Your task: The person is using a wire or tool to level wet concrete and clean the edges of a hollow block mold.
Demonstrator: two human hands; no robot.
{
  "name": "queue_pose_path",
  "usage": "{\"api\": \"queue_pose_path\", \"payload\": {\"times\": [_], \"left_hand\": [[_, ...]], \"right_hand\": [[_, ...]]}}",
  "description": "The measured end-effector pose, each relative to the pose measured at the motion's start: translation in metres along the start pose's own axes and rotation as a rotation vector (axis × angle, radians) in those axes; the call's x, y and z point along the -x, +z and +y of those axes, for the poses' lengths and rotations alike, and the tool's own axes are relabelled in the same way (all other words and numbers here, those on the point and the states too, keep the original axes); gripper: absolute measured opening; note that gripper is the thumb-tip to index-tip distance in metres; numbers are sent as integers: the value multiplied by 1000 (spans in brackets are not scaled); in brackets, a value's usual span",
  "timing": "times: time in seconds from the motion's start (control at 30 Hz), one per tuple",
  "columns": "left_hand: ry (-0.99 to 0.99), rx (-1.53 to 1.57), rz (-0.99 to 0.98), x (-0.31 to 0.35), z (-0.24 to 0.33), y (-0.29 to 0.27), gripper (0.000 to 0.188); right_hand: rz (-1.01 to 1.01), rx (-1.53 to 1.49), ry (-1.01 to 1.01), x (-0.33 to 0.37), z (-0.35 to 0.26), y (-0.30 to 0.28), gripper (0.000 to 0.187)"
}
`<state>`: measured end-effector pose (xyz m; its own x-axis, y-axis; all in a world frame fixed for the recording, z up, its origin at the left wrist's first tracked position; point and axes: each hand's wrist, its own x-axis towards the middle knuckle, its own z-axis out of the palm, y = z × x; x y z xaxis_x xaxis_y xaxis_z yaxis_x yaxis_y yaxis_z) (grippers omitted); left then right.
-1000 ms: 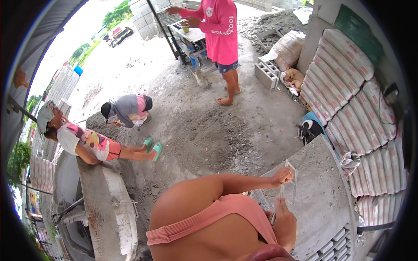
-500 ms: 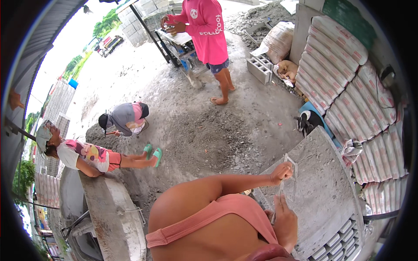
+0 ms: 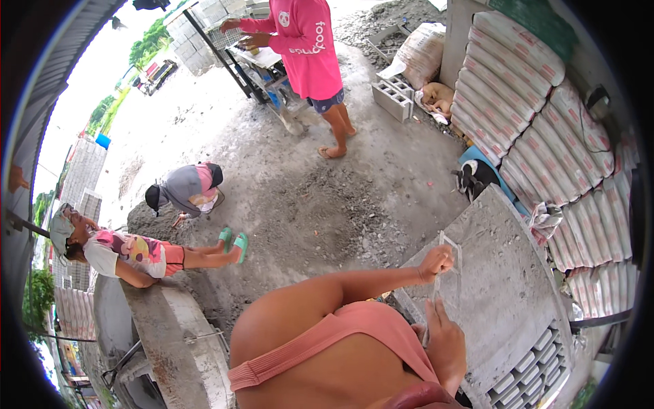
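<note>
My left hand (image 3: 436, 263) is closed on a thin, pale rectangular frame (image 3: 457, 251) over the grey concrete-topped work table (image 3: 501, 252). A narrow strip of it runs down toward my right hand (image 3: 446, 344). The right hand is nearer to me, its first fingers laid close together along that strip and the thumb bent in. A thin greyish edge shows by the thumb, but the fingers hide most of what they grip. Several grey cast bars (image 3: 523, 376) lie in rows on the near right part of the table.
Stacked cement sacks (image 3: 538, 143) line the right side. A black-and-white dog (image 3: 480, 178) lies beside the table; a tan dog (image 3: 437, 97) rests behind hollow blocks (image 3: 393, 101). A standing person in pink (image 3: 306, 51), a crouching person (image 3: 187, 191) and a seated person (image 3: 129, 252) are nearby.
The whole view has shifted a little, with the background sliding left and up. Both my hands keep nearly the same place and grip. The person in pink has spread their hands farther apart.
</note>
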<state>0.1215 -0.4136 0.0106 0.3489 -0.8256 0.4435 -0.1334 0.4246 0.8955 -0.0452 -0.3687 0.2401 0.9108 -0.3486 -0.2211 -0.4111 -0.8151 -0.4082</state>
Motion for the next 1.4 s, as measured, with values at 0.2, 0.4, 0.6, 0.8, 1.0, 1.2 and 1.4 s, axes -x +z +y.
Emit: {"api": "queue_pose_path", "payload": {"times": [0.2, 0.4, 0.6, 0.8, 1.0, 1.2, 1.4], "left_hand": [[-43, 143, 37, 0, 5, 4, 69], [-55, 177, 39, 3, -3, 5, 68], [-42, 164, 39, 2, -3, 5, 68], [71, 11, 33, -4, 2, 3, 70], [-34, 49, -4, -6, 16, 1, 71], [13, 50, 21, -1, -4, 5, 72], [19, 97, 38, -2, -4, 6, 71]], "right_hand": [[43, -5, -2, 0, 0, 3, 51], [106, -48, -32, -1, -2, 1, 50], [77, -57, -34, -3, -3, -5, 50], [87, -72, -30, -2, 0, -5, 49], [80, -71, -39, 1, 4, -5, 50], [46, -92, -13, 1, 5, -3, 50], [63, -97, -13, 0, 8, -2, 48]]}}
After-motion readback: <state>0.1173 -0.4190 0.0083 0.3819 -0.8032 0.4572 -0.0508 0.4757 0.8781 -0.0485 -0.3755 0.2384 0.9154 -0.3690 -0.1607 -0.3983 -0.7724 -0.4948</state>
